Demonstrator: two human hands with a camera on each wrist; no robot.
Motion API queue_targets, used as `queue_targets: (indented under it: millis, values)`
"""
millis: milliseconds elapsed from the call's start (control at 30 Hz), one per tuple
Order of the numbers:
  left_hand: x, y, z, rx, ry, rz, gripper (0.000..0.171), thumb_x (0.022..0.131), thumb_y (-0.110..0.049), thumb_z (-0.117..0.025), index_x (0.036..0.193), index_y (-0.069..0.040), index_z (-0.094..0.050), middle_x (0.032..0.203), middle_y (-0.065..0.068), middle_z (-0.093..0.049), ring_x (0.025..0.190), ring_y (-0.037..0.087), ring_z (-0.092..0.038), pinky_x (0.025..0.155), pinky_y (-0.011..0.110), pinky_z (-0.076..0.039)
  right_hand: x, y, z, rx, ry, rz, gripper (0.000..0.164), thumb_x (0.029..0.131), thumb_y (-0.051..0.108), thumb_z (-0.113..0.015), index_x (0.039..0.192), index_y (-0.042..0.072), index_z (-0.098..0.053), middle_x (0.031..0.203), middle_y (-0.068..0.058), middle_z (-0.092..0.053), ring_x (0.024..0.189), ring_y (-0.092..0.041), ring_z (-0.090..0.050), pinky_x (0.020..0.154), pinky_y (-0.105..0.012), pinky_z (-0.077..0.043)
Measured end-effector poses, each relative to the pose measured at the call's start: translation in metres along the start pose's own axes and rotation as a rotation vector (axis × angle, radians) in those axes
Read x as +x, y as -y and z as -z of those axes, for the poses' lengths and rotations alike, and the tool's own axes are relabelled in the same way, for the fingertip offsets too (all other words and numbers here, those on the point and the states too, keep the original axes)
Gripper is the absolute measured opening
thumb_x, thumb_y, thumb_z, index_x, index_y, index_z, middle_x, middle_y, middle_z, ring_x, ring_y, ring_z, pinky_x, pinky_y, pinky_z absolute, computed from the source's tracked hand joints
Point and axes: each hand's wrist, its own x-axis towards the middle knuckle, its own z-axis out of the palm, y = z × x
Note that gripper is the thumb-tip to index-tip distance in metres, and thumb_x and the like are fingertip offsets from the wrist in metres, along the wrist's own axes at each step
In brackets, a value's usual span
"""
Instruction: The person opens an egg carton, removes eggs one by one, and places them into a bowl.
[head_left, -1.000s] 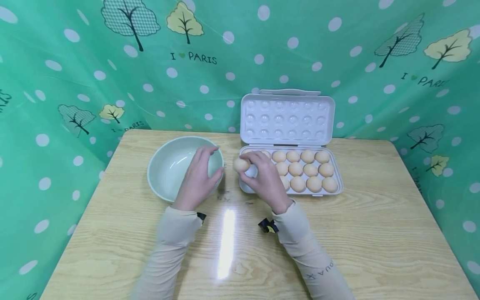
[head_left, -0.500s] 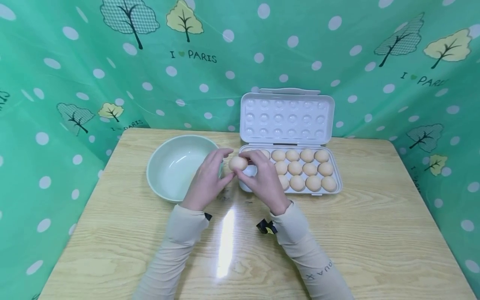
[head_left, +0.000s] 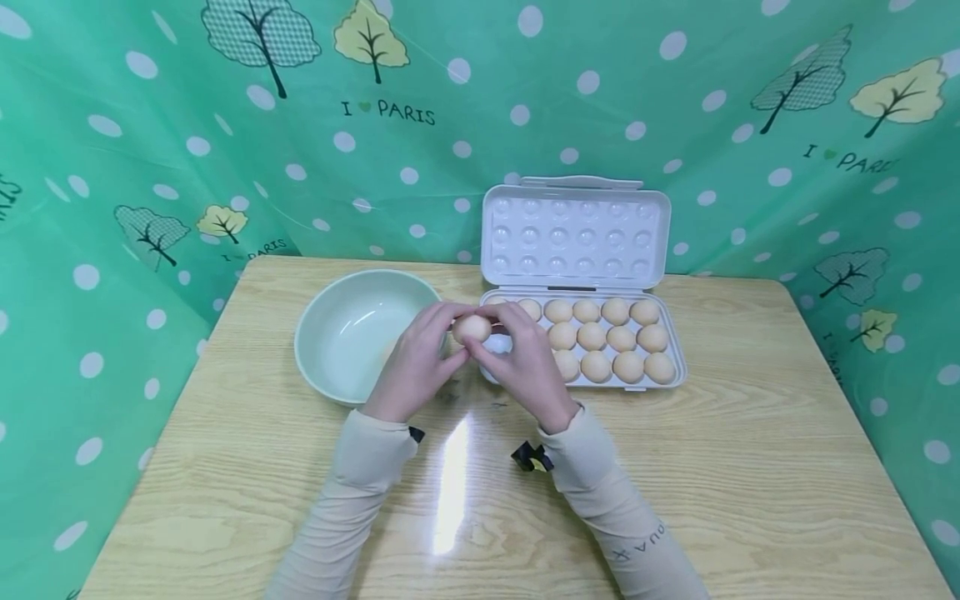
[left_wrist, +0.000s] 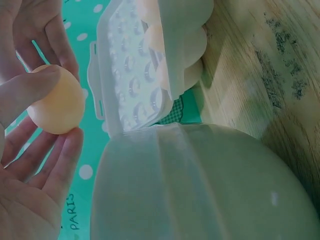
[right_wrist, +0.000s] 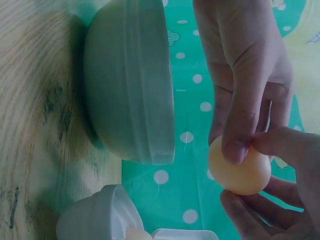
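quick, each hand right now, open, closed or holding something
Left hand: closed, pinching the egg.
Right hand: closed too, holding the same egg.

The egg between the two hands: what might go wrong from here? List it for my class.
1. The egg is held up between the left hand and right hand; if the grips slip, it could fall and crack.
2. In the head view it sits just right of the bowl, so a spill might miss and land on the table.
3. The open carton is close by, so drips could reach its eggs.
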Motion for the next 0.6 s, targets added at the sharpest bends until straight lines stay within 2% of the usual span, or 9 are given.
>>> queue_targets:
  millis: [200,333,600]
  values:
    - [0.0,0.001,0.004,0.015,-0.015,0.013,0.045,0.085,-0.008,-0.078,0.126,-0.006,-0.06,0.124,0.008,-0.063,0.115,0.022,-0.058,0.101,0.037,-0.05,0.001,-0.001,0.001,0.017,0.006,-0.022,0.036,0.089,0.022,-0.075,0.117,0.003,-0.065,0.113,-0.01,-0.066,0.101,-0.02,-0.066,0.09,-0.03,-0.056]
    - [-0.001,0.006,0.008,0.03,-0.042,0.048,0.043,0.086,-0.013,-0.078,0.124,-0.005,-0.061,0.12,0.009,-0.063,0.111,0.023,-0.06,0.099,0.037,-0.051,0.002,-0.004,0.003,0.013,-0.002,-0.045,0.035,0.093,0.027,-0.071,0.117,0.003,-0.065,0.113,-0.011,-0.066,0.102,-0.021,-0.065,0.092,-0.029,-0.055]
    - [-0.004,0.02,0.016,0.021,-0.073,0.117,0.041,0.087,-0.014,-0.077,0.123,-0.005,-0.061,0.118,0.009,-0.063,0.107,0.023,-0.061,0.095,0.04,-0.052,0.003,-0.012,0.006,-0.058,-0.03,-0.081,0.034,0.097,0.033,-0.064,0.114,0.004,-0.065,0.109,-0.01,-0.066,0.1,-0.02,-0.065,0.09,-0.029,-0.056]
